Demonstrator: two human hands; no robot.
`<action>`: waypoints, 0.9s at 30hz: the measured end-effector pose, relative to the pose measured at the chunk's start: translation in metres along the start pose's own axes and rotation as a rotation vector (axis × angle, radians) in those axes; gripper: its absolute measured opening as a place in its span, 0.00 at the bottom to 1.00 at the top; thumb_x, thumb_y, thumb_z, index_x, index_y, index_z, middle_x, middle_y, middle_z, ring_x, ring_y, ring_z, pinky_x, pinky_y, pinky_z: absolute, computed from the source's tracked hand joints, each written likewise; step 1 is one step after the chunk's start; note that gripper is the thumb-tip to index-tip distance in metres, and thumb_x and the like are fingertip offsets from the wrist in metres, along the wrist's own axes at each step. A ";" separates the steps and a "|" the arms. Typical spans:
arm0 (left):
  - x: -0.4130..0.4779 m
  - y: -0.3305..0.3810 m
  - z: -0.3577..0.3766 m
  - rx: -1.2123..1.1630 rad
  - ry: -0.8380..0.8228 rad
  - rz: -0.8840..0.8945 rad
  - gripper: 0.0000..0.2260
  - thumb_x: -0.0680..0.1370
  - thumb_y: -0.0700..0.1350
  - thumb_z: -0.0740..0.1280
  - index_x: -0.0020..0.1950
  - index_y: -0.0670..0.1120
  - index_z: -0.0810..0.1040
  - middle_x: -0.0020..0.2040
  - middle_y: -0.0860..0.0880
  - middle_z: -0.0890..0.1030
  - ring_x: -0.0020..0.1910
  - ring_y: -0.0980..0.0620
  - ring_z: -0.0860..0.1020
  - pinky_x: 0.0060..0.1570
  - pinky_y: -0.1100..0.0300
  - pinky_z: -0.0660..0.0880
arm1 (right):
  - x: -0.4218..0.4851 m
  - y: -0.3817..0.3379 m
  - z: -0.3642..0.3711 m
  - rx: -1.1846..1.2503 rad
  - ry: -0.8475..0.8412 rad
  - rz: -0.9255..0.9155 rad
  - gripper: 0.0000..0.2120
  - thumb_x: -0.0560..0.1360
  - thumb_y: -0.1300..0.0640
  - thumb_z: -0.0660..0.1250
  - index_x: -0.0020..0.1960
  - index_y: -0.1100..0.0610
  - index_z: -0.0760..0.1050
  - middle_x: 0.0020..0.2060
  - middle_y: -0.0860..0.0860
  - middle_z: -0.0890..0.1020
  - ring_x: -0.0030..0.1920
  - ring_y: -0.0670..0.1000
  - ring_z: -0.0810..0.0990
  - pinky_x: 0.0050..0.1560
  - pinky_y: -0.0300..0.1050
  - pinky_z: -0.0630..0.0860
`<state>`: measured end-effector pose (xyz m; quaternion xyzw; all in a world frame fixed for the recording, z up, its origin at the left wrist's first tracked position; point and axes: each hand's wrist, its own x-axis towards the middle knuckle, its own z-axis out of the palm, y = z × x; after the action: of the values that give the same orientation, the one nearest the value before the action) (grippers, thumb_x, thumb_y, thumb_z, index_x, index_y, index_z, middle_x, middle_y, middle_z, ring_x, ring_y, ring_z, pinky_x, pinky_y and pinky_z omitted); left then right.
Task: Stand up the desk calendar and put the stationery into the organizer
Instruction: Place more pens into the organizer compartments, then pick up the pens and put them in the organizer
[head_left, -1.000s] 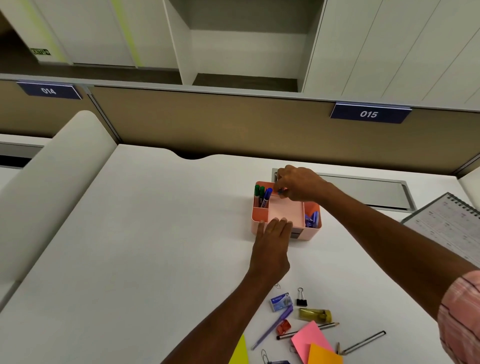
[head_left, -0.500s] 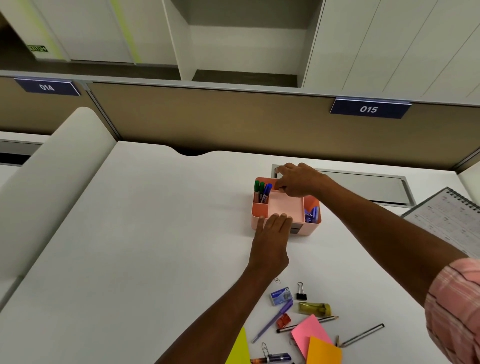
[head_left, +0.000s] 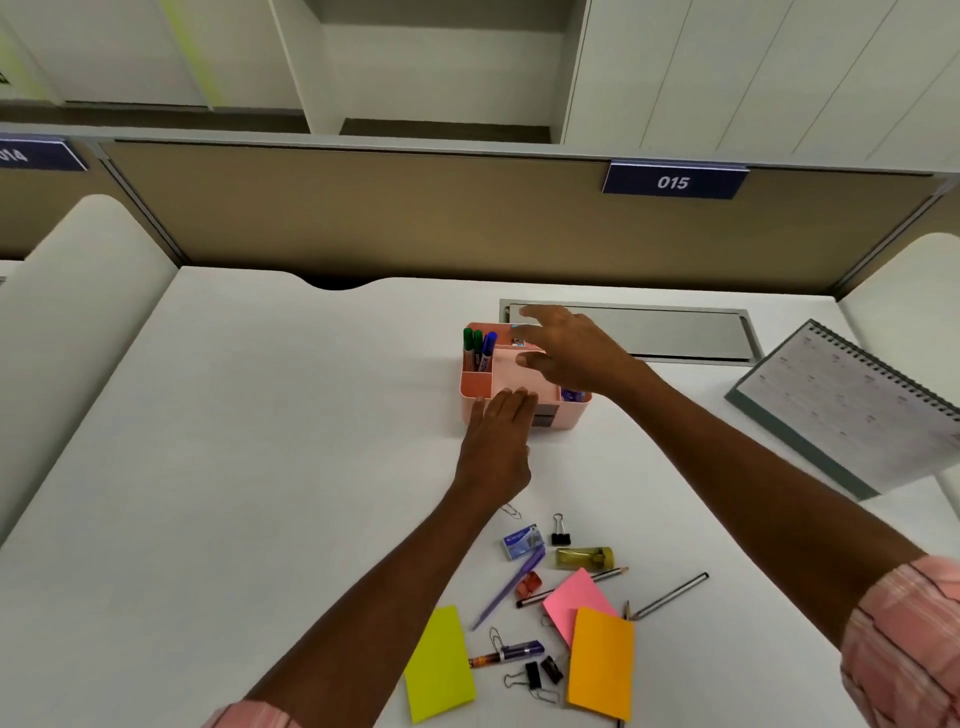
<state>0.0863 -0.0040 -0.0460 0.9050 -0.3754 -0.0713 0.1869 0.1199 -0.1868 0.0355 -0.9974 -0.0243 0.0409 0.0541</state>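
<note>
The pink organizer (head_left: 475, 385) stands mid-desk with green and blue markers (head_left: 478, 349) upright in its left compartment. My left hand (head_left: 498, 447) rests flat against its near rim, fingers straight. My right hand (head_left: 569, 351) hovers over the organizer with fingers spread and holds nothing. The spiral desk calendar (head_left: 852, 405) lies tilted at the right edge. Loose stationery lies near me: a staple box (head_left: 522, 540), a purple pen (head_left: 511, 584), pink sticky notes (head_left: 574, 603), an orange pad (head_left: 600, 662), a yellow pad (head_left: 436, 665), a pencil (head_left: 670, 595) and binder clips (head_left: 560, 532).
A grey cable flap (head_left: 685, 332) is set into the desk behind the organizer. A tan partition (head_left: 415, 218) with a "015" label closes the back. White curved dividers (head_left: 67, 312) flank the desk on both sides.
My right hand has let go of a small item in the organizer's back compartment, opened its fingers and lifted away toward me. My left hand stays on the organizer.
</note>
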 end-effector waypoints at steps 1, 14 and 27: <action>-0.001 0.001 -0.001 -0.008 -0.005 0.003 0.35 0.80 0.47 0.70 0.83 0.48 0.57 0.83 0.48 0.60 0.82 0.47 0.57 0.81 0.45 0.53 | -0.014 -0.002 0.003 0.041 0.044 0.006 0.23 0.80 0.47 0.68 0.74 0.48 0.71 0.78 0.55 0.67 0.76 0.59 0.66 0.71 0.61 0.70; -0.077 0.026 0.012 -0.365 0.071 -0.047 0.16 0.82 0.45 0.68 0.70 0.51 0.77 0.70 0.52 0.77 0.71 0.52 0.72 0.70 0.53 0.72 | -0.197 -0.007 0.062 0.386 -0.018 0.182 0.15 0.79 0.49 0.71 0.65 0.48 0.79 0.61 0.46 0.81 0.61 0.47 0.77 0.59 0.47 0.78; -0.168 0.066 0.052 -0.500 -0.214 -0.176 0.10 0.81 0.47 0.68 0.62 0.56 0.83 0.55 0.57 0.84 0.49 0.60 0.81 0.53 0.58 0.80 | -0.320 -0.015 0.145 0.143 -0.127 0.263 0.12 0.73 0.60 0.73 0.53 0.48 0.81 0.50 0.46 0.80 0.52 0.52 0.79 0.40 0.49 0.79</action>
<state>-0.0896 0.0565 -0.0703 0.8472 -0.2838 -0.2729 0.3568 -0.2115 -0.1739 -0.0815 -0.9810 0.1059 0.1121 0.1176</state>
